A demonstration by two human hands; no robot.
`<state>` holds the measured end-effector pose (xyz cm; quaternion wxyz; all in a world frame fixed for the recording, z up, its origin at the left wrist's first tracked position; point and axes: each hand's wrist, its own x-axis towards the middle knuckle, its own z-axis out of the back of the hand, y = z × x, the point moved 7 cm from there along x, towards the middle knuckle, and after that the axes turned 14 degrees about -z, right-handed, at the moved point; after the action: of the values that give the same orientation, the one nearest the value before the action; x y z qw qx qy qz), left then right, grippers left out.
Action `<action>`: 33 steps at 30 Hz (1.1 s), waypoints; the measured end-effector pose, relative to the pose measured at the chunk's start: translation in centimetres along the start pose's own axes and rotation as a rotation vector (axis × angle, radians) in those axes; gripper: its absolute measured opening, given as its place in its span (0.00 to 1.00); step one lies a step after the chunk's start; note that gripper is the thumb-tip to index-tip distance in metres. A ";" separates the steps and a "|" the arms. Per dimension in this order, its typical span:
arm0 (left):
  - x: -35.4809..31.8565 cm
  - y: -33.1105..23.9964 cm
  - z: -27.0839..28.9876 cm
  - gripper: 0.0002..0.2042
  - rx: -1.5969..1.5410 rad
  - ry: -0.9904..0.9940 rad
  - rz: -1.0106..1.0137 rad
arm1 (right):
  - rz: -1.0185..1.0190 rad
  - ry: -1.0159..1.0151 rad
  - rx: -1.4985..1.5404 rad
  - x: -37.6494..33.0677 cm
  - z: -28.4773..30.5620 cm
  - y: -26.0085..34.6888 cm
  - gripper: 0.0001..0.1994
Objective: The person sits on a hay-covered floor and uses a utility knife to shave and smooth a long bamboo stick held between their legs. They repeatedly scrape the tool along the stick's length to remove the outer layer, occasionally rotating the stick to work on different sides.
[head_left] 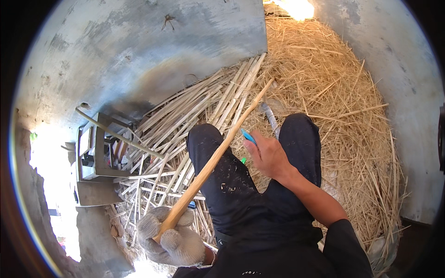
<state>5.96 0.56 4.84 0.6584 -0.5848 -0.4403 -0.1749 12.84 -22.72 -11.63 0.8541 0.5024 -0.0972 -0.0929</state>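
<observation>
- Two hands are in use: the left hand (169, 237), in a pale knitted glove (191, 249), curls its fingers round the thick butt of a wooden stick (211, 167), probably to steady it from its sturdiest end
- Bare, the right hand (270, 157) is closed on a slim blue object (248, 136) just beside the stick; most of it is hidden in the fist, so its shape is unclear
- The stick slants over the left thigh (214, 150), which may support it, though I cannot tell whether they touch; its thin tip points toward the far end of the straw bed (343, 102)
- Its wood looks smooth, honey-coloured, slightly bent and tapering
- Dry, tangled straw spreads toward the right edge of that bed
- Pale flat strips (236, 88) lie heaped along its left edge, many roughly parallel, perhaps gathered for tidiness, beside a mottled grey wall (139, 41)
</observation>
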 end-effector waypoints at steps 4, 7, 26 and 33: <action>-0.3 0.2 0.1 0.20 0.036 0.023 0.008 | -0.155 -0.034 -0.181 1.7 -1.2 -3.1 0.13; -0.3 0.3 0.4 0.20 0.074 0.003 0.026 | -0.070 -0.007 -0.204 1.5 -1.2 -1.6 0.13; 0.3 -0.9 -1.6 0.10 0.735 0.676 -0.588 | 0.023 0.031 -0.078 0.7 -2.0 -0.7 0.14; 1.0 1.0 0.3 0.04 0.415 0.213 -0.137 | -0.048 -0.005 -0.326 2.3 -1.8 -1.5 0.14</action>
<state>7.14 1.36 5.03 0.7938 -0.3843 -0.4334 -0.1856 15.40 -22.47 -13.65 0.9216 0.3591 -0.0708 -0.1291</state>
